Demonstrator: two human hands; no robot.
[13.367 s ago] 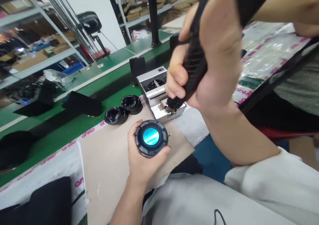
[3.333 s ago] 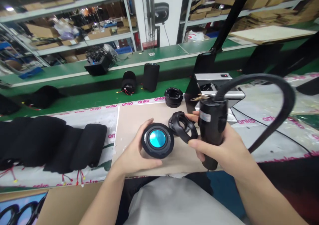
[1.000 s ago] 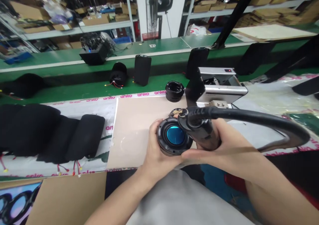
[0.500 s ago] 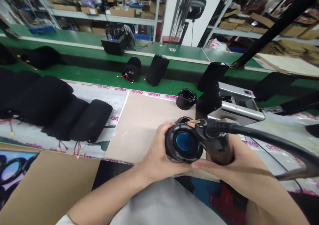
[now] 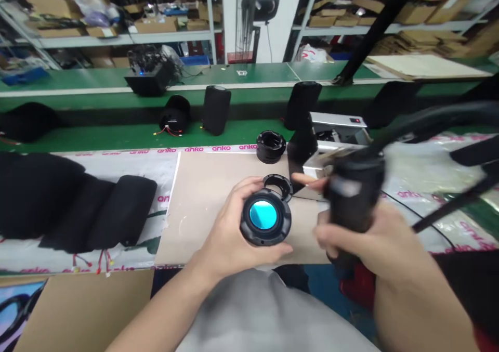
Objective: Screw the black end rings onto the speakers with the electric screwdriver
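Frame centre: our left hand point(image 5: 230, 232) grips the round blue-centred unit point(image 5: 263, 214). Right of centre, our right hand point(image 5: 376, 243) clasps the black tool point(image 5: 353, 193). Probably mid-fastening; next calls for aligning tool, unit steady.

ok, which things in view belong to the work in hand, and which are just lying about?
Likely in use:
blue-centred round part, in the left hand
black handheld tool, in the right hand
black ring part beyond
silver machine, close by

Seemingly lying about:
cable-topped black box
white bag
cardboard stack
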